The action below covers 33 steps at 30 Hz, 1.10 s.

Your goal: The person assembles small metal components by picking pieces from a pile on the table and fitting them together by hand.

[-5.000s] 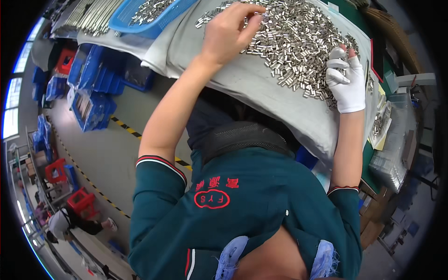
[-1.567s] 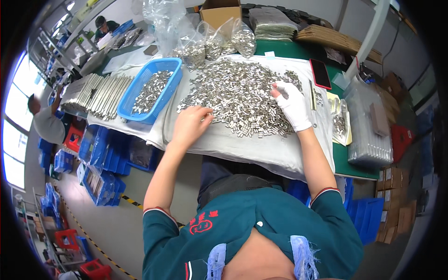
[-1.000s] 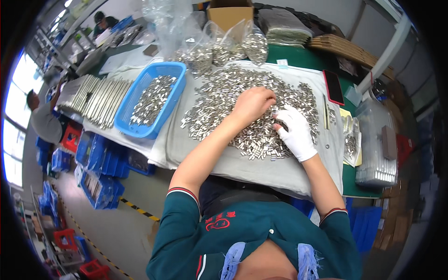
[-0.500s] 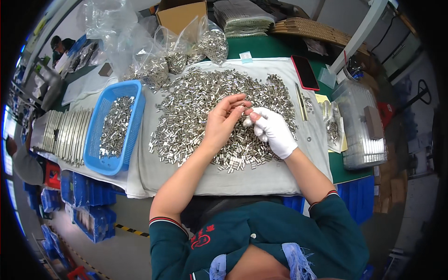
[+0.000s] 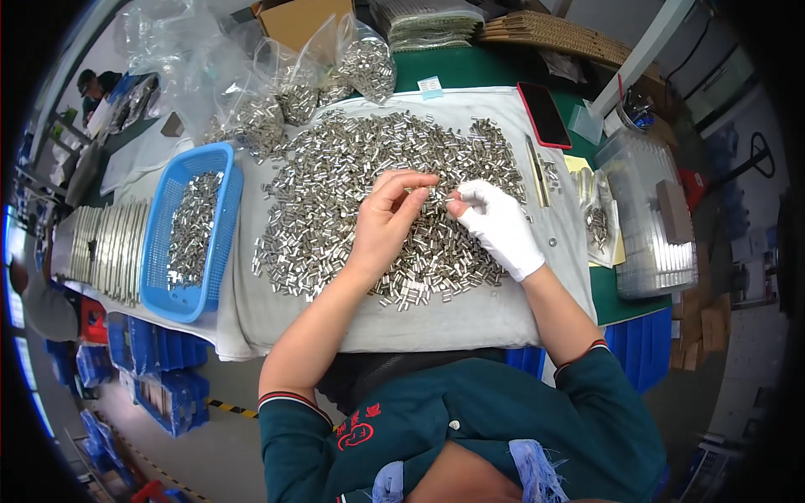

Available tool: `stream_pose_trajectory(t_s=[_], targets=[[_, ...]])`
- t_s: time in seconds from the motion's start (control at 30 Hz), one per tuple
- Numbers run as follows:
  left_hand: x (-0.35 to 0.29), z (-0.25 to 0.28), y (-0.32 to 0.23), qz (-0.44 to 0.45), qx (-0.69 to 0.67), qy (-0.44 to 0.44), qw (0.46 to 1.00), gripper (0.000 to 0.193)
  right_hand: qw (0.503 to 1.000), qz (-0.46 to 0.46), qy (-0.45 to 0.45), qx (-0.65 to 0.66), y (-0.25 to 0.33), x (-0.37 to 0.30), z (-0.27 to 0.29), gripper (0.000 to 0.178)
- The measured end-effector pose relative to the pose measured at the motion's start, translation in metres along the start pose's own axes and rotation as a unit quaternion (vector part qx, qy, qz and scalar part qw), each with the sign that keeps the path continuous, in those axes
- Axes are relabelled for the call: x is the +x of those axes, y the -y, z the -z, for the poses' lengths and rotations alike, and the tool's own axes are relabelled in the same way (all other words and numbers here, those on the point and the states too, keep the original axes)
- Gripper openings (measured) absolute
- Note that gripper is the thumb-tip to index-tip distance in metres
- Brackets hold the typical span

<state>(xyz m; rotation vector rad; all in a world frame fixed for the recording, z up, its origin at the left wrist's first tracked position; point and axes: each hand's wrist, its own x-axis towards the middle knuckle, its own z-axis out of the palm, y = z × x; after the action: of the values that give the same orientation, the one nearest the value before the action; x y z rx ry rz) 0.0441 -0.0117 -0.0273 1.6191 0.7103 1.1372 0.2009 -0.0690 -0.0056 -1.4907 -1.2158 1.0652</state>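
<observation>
A broad heap of small shiny metal cylinders [image 5: 335, 218] lies on the grey cloth in front of me. Over its right half, my bare left hand [image 5: 390, 222] is closed, thumb and index fingertips brought near each other; whatever they pinch is too small to make out. Just right of it, my right hand [image 5: 501, 230] wears a white glove with bare fingertips showing. Its thumb and finger are pinched too, and any piece between them cannot be made out. A small gap separates the two hands.
On the left stands a blue basket [image 5: 230, 210] part-filled with cylinders, beside a row of metal strips [image 5: 105, 251]. Clear bags of cylinders [image 5: 367, 67] sit at the back. Tweezers [image 5: 537, 172], a phone [image 5: 543, 116] and clear plastic trays [image 5: 641, 218] are on the right.
My hands have drawn apart from touching fingertips, the left going slightly left and the right slightly right. The whole view has shifted a little, so the table appears further left and higher.
</observation>
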Motion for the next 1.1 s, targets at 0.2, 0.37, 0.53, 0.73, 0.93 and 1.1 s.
stream_pose_trajectory(t_s=[0.2, 0.37, 0.53, 0.73, 0.93, 1.1], targets=[[-0.006, -0.008, -0.009, -0.058, 0.154, 0.038, 0.986, 0.016, 0.987, 0.086, -0.037, -0.132, -0.001, -0.001, -0.003, 0.022], [-0.004, -0.007, -0.005, 0.007, 0.077, 0.029, 0.997, 0.012, 0.999, 0.051, -0.017, 0.009, -0.003, -0.001, -0.003, 0.02], [-0.004, -0.004, -0.005, 0.113, -0.116, 0.037, 0.986, 0.012, 0.986, 0.146, -0.073, -0.025, -0.005, -0.003, -0.008, 0.018], [-0.005, -0.006, -0.01, 0.146, -0.143, 0.076, 0.976, 0.019, 0.979, 0.155, -0.079, -0.102, -0.003, -0.003, -0.003, 0.017], [-0.005, -0.006, -0.012, 0.142, -0.135, 0.076, 0.978, 0.018, 0.96, 0.215, -0.102, -0.149, 0.0, -0.005, -0.004, 0.018], [-0.005, -0.008, -0.012, 0.16, -0.143, 0.08, 0.973, 0.019, 0.96, 0.219, -0.117, -0.126, -0.004, -0.004, -0.004, 0.022]])
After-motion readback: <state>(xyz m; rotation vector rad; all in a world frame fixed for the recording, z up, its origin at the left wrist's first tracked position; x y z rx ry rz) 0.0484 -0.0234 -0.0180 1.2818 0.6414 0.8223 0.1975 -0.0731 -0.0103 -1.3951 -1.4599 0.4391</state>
